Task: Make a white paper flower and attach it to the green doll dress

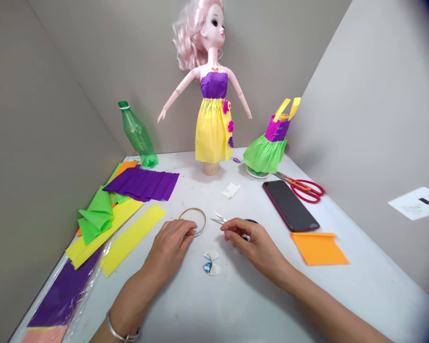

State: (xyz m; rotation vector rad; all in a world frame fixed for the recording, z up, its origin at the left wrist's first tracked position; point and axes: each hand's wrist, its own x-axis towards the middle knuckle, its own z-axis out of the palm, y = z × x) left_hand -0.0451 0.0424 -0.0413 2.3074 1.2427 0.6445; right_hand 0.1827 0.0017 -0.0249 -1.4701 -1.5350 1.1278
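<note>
Left hand [168, 250] grips a gold wire ring [197, 214] and right hand [257, 245] pinches small scissors [218, 219] above the tabletop [186, 305]; doll [211, 57] already wears a crepe-paper dress [212, 128], loose crepe strips [128, 238] remain far left.

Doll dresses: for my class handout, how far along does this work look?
Done: the doll's dress, purple and yellow with flowers, and a green dress with yellow straps. In hand: the left hand holds a gold ring, and the right hand holds small scissors. Left, it seems: two paper cutouts lie unattached, and yellow crepe and purple crepe lie loose.
</note>
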